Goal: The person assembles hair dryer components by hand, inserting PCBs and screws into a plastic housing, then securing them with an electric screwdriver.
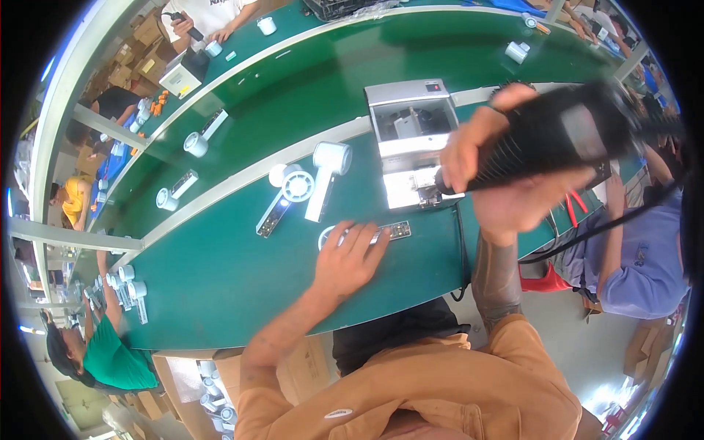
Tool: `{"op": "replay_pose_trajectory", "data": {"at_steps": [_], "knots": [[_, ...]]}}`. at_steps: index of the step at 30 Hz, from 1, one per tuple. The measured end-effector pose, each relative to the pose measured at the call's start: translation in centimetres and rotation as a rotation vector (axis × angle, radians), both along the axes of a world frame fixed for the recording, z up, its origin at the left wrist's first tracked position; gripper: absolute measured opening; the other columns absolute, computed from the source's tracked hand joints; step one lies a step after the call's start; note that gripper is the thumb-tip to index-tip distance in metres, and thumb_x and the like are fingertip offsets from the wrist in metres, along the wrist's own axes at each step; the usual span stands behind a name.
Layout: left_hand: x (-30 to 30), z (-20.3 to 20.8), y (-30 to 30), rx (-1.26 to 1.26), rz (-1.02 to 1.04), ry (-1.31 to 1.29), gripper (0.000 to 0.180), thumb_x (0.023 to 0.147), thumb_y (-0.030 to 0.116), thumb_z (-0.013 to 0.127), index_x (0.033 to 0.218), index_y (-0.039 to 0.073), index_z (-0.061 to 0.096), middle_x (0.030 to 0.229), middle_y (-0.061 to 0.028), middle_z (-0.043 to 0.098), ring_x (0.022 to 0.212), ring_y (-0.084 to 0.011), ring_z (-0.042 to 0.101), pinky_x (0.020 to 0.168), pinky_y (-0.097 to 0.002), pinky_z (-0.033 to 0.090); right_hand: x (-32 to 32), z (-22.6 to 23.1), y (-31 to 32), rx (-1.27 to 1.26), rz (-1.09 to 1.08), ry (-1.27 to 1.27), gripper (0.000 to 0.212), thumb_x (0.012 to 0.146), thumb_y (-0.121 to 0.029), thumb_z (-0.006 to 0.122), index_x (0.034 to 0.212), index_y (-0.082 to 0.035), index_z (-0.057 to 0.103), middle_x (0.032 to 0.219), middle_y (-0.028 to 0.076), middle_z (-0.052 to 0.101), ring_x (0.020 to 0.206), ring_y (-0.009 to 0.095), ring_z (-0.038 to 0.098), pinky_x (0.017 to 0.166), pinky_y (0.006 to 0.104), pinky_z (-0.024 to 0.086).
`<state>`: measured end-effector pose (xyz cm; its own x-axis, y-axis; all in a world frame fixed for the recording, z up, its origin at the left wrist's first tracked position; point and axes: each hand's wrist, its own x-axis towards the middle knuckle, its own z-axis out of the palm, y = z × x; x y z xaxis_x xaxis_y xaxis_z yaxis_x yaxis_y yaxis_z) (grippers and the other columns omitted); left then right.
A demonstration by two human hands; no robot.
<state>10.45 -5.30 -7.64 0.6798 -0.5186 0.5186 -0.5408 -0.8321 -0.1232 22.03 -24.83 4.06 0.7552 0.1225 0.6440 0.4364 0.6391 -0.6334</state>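
My right hand [513, 202] is wrapped round a black corded electric screwdriver [568, 128], raised close to the camera and partly blurred. Its tip end points left, over the front of a grey screw feeder [411, 150]. On the green bench my left hand [343, 264] lies over a white handheld fan [400, 230], its fingers bent round the middle. Part of the round head and the handle's end, with the inside exposed, show on either side of the fingers. Just beyond lie another open fan [297, 187] and a white fan with a smooth head [332, 158].
Past a pale rail, a green conveyor belt [242, 110] carries several fans. Red-handled pliers [570, 211] lie at the right, near a co-worker in purple [642, 260]. A co-worker in green [121, 359] sits at the left. A carton of fans [194, 389] stands below the bench.
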Motion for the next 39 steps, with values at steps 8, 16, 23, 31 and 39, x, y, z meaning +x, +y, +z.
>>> {"op": "replay_pose_trajectory", "data": {"at_steps": [8, 16, 23, 31, 39], "knots": [[0.1, -0.1, 0.0, 0.012, 0.006, 0.033, 0.035, 0.076, 0.01, 0.062, 0.11, 0.002, 0.069, 0.104, -0.012, 0.063, 0.093, -0.0237, 0.063, 0.091, -0.0413, 0.051, 0.5, -2.4, 1.7, -0.281, -0.266, 0.063, 0.092, 0.088, -0.083, 0.037, 0.116, 0.005, 0.05, 0.06, 0.006, 0.054, 0.043, 0.011, 0.046, 0.041, 0.024, 0.035], [0.1, -0.1, 0.1, 0.027, 0.031, 0.038, 0.033, 0.078, 0.01, 0.062, 0.11, 0.004, 0.069, 0.106, -0.0111, 0.064, 0.094, -0.0235, 0.063, 0.092, -0.0416, 0.05, 0.5, -2.8, 0.9, -0.281, -0.044, 0.013, 0.074, 0.099, -0.064, 0.042, 0.122, 0.006, 0.05, 0.066, 0.006, 0.056, 0.05, 0.008, 0.05, 0.044, 0.0237, 0.038], [0.3, 2.9, 1.3, -0.062, 0.083, 0.123, 0.044, 0.079, 0.033, 0.079, 0.114, 0.009, 0.068, 0.113, -0.0088, 0.064, 0.103, -0.0252, 0.063, 0.088, -0.04, 0.051, 0.2, -2.6, -0.3, -0.314, 0.129, 0.129, 0.096, 0.089, -0.084, 0.027, 0.124, 0.003, 0.041, 0.059, 0.007, 0.051, 0.042, 0.013, 0.045, 0.04, 0.0276, 0.037], [-0.1, 2.5, 2.6, -0.051, 0.29, 0.309, 0.06, 0.073, 0.044, 0.083, 0.118, 0.008, 0.067, 0.093, -0.0052, 0.06, 0.073, -0.0204, 0.061, 0.06, -0.0338, 0.049, 0.7, -3.0, 1.3, 0.099, 0.321, 0.274, 0.09, 0.095, -0.077, 0.017, 0.12, 0.005, 0.043, 0.054, 0.007, 0.048, 0.039, 0.014, 0.044, 0.039, 0.0279, 0.038], [0.1, 1.3, 0.8, -0.327, 0.184, 0.349, 0.054, 0.073, 0.032, 0.084, 0.116, 0.005, 0.063, 0.105, -0.01, 0.063, 0.088, -0.0272, 0.067, 0.069, -0.0358, 0.055, -0.9, -4.1, 3.9, -0.03, 0.382, 0.213, 0.089, 0.092, -0.081, 0.023, 0.126, 0.0, 0.039, 0.057, 0.007, 0.049, 0.042, 0.016, 0.047, 0.043, 0.03, 0.039]]}}
